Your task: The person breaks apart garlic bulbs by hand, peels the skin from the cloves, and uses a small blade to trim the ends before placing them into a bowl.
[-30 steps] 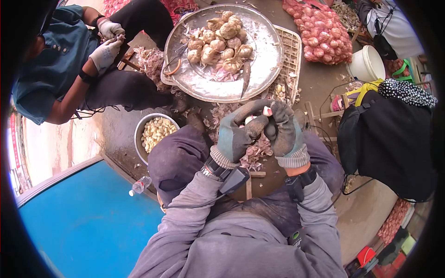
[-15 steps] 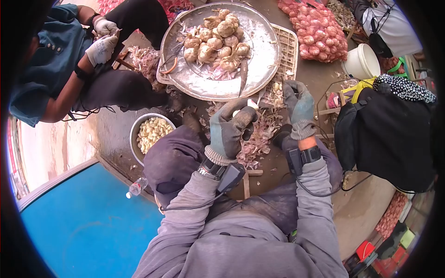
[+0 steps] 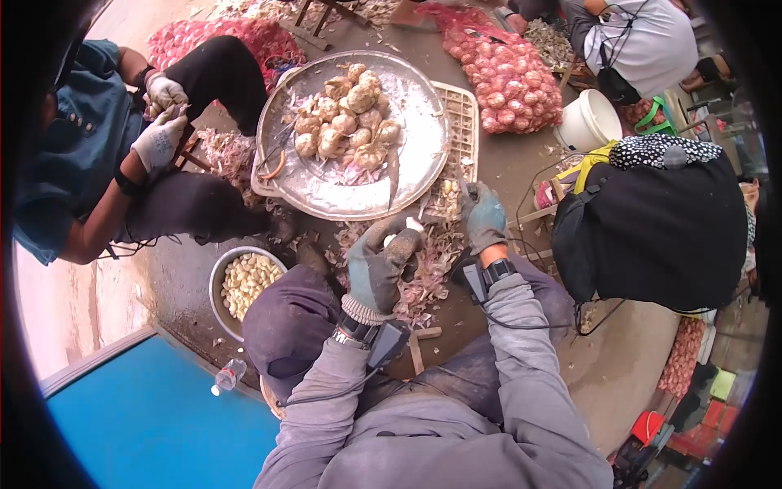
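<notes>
My left hand (image 3: 376,265), in a grey-and-blue work glove, is closed around peeled white garlic cloves (image 3: 414,224) that show between thumb and fingers. To its right, my gloved right hand (image 3: 486,218) has its fingers curled together; a thin thing seems to stick up from them, too small to make out. Both hands are just below a round metal tray (image 3: 423,167) holding a heap of garlic bulbs (image 3: 346,118). A dark, blade-like piece (image 3: 393,175) lies on the tray's right part. Loose garlic skins (image 3: 428,289) cover the ground below my hands.
A metal bowl of peeled cloves (image 3: 248,281) stands left of my knee, near a plastic bottle (image 3: 230,375). A gloved co-worker (image 3: 73,138) sits at left. Red net sacks of garlic (image 3: 501,77), a white bucket (image 3: 588,121) and a black-draped item (image 3: 652,232) are at right.
The view has shifted, so most things appear farther left and lower. My left hand keeps its hold on the cloves. My right hand has tilted slightly, its fingers still curled.
</notes>
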The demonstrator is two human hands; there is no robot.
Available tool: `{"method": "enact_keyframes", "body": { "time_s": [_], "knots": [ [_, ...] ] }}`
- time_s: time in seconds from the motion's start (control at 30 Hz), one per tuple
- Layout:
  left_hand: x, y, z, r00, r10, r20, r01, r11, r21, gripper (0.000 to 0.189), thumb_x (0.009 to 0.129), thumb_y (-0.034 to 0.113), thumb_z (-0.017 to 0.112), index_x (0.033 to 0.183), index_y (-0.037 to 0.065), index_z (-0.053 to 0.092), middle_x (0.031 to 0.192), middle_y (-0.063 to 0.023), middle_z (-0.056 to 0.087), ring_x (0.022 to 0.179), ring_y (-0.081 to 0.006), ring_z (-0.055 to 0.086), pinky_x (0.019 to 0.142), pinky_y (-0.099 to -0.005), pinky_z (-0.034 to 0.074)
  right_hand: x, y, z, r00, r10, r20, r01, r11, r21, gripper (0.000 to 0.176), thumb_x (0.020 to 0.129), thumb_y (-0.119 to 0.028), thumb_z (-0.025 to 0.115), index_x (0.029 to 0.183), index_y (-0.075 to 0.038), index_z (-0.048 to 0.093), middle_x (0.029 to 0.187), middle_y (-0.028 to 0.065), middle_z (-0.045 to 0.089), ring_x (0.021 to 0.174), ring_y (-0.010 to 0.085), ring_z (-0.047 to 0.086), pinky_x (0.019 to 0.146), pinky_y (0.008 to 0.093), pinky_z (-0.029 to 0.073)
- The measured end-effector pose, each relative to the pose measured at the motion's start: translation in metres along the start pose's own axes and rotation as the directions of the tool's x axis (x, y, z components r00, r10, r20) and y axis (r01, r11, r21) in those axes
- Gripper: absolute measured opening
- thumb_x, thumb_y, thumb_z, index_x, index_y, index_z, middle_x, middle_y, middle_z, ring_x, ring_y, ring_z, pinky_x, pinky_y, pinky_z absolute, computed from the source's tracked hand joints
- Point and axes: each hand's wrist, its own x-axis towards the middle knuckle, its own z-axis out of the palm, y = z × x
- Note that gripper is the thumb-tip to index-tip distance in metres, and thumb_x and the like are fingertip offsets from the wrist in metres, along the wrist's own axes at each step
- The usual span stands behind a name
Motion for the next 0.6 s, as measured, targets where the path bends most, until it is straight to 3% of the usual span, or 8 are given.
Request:
{"method": "enact_keyframes", "body": {
  "time_s": [0.1,0.13,0.2,0.3,0.33,0.43,0.5,0.6],
  "knots": [
    [0.004,-0.007,0.000,1.000,-0.010,0.004,0.010,1.000,-0.015,0.025,0.092,0.019,0.070,0.110,0.002,0.068,0.080,-0.0075,0.068,0.054,-0.0107,0.057,0.043,-0.0238,0.040,0.004,0.019,0.006,0.996,0.088,-0.028,-0.086,0.994,0.071,0.026,0.091,-0.033,0.066,0.102,-0.010,0.070,0.094,0.0219,0.071,0.094,0.0417,0.068,0.082,0.0505,0.053],
    [0.007,-0.018,-0.005,1.000,0.028,0.004,-0.028,0.998,-0.056,0.026,0.093,0.019,0.070,0.112,0.002,0.068,0.080,-0.0095,0.069,0.051,-0.0133,0.058,0.040,-0.0258,0.040,0.005,0.019,0.005,0.983,0.184,-0.012,-0.182,0.979,0.090,0.024,0.092,-0.033,0.064,0.099,-0.011,0.071,0.093,0.0211,0.072,0.094,0.0414,0.069,0.081,0.0495,0.054],
    [0.005,-0.009,-0.003,0.999,-0.040,-0.007,0.040,0.998,-0.041,0.026,0.093,0.014,0.070,0.116,0.002,0.066,0.080,-0.0084,0.068,0.054,-0.0116,0.058,0.043,-0.0250,0.041,0.004,0.028,0.009,0.968,0.251,0.001,-0.248,0.956,0.160,0.023,0.092,-0.032,0.063,0.098,-0.011,0.072,0.095,0.0208,0.072,0.095,0.0412,0.069,0.081,0.0482,0.054],
    [0.005,-0.013,-0.002,0.999,-0.038,-0.001,0.038,0.995,-0.088,0.028,0.093,0.014,0.068,0.118,0.002,0.064,0.080,-0.0103,0.068,0.055,-0.0147,0.059,0.043,-0.0268,0.042,-0.010,0.014,-0.013,0.978,0.205,0.041,-0.208,0.932,0.297,0.023,0.090,-0.030,0.067,0.097,-0.008,0.072,0.091,0.0206,0.072,0.092,0.0381,0.071,0.081,0.0470,0.055],
    [0.006,-0.016,-0.003,1.000,-0.026,0.015,0.027,0.998,-0.049,0.028,0.093,0.015,0.069,0.118,0.002,0.064,0.081,-0.0114,0.068,0.054,-0.0150,0.059,0.043,-0.0269,0.042,-0.007,0.028,0.003,0.986,0.148,0.073,-0.165,0.901,0.402,0.026,0.089,-0.030,0.070,0.102,-0.007,0.071,0.097,0.0206,0.072,0.092,0.0379,0.071,0.082,0.0467,0.055],
    [0.003,-0.024,-0.003,0.995,0.044,0.085,-0.038,0.997,-0.068,0.027,0.093,0.016,0.069,0.116,0.002,0.065,0.081,-0.0115,0.068,0.053,-0.0153,0.058,0.042,-0.0275,0.043,-0.009,0.028,0.013,0.994,0.105,-0.012,-0.096,0.948,0.303,0.032,0.088,-0.028,0.073,0.111,-0.006,0.068,0.100,0.0202,0.072,0.091,0.0342,0.071,0.081,0.0424,0.055],
    [0.000,-0.024,-0.002,0.995,0.044,0.088,-0.044,0.999,-0.004,0.027,0.093,0.018,0.069,0.114,0.002,0.066,0.080,-0.0114,0.068,0.052,-0.0153,0.057,0.042,-0.0282,0.043,-0.011,0.022,0.012,0.993,0.116,0.018,-0.116,0.993,0.023,0.038,0.087,-0.031,0.073,0.115,-0.006,0.067,0.104,0.0220,0.071,0.098,0.0388,0.069,0.086,0.0473,0.054],
    [-0.005,-0.019,0.000,0.995,0.045,0.086,-0.052,0.995,0.082,0.026,0.093,0.020,0.070,0.112,0.002,0.067,0.079,-0.0103,0.067,0.052,-0.0150,0.057,0.042,-0.0285,0.043,-0.010,0.015,0.005,0.989,0.135,0.067,-0.134,0.991,-0.017,0.045,0.086,-0.033,0.074,0.122,-0.008,0.065,0.110,0.0225,0.070,0.104,0.0409,0.067,0.091,0.0499,0.052]
  ]
}}
